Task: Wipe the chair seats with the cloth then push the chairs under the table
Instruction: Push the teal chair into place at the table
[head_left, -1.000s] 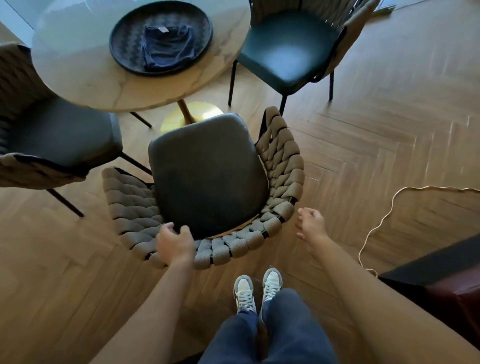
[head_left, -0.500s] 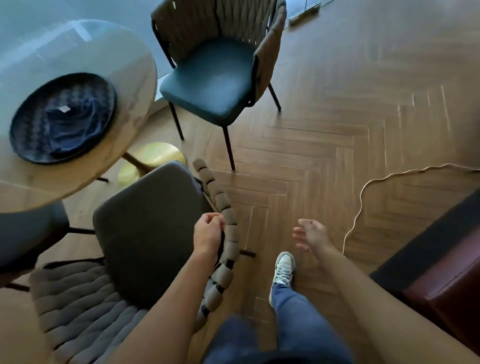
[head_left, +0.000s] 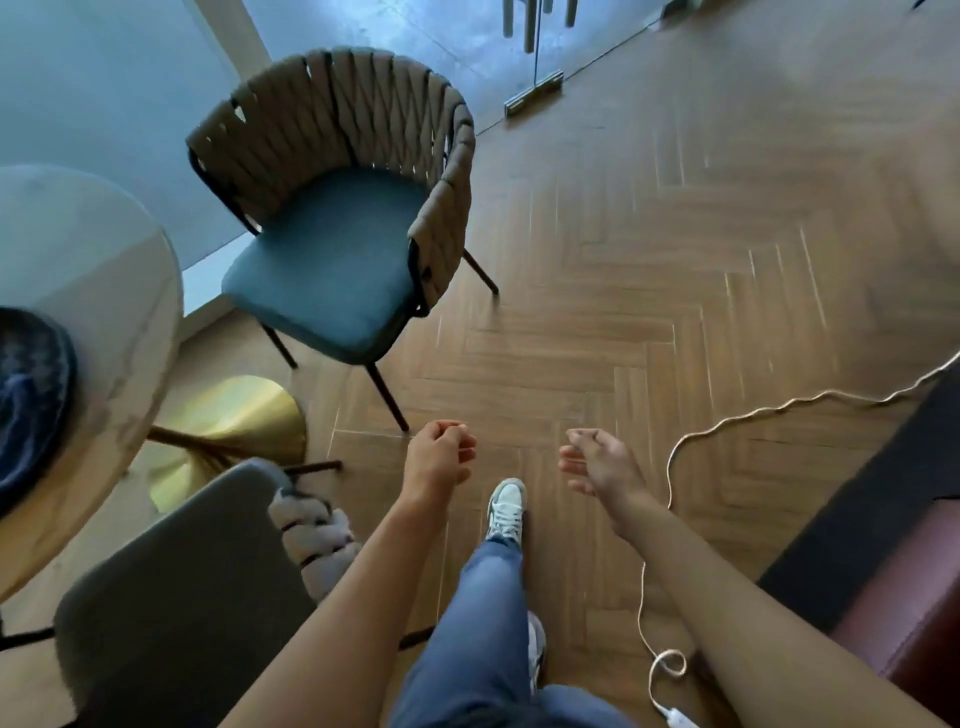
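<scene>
We record a herringbone wood floor (head_left: 649, 291) across the whole view. The round marble-look table (head_left: 88, 322) stands at the left edge on a brass pedestal base (head_left: 234, 421); we take this table as our landmark. Beyond the table, well clear of its rim, stands a woven-back chair with a teal seat (head_left: 327, 275), upright on dark legs, not tucked under. On the near side of the table sits a second chair with a grey seat (head_left: 176, 587), its front edge close to the tabletop's rim and its braided armrest (head_left: 317, 535) facing away from the table. On the table lies a dark round tray (head_left: 31, 415), cut off by the frame edge, with the dark blue cloth (head_left: 15, 400) lying in it. Away from the table a pale cord (head_left: 769, 410) snakes over the floor.

The left hand (head_left: 439, 460) hangs over the floor with fingers curled into a fist, gripping nothing. The right hand (head_left: 597, 465) is beside it, apart, fingers loosely bent, holding nothing. One sneaker (head_left: 506, 509) shows between them.
</scene>
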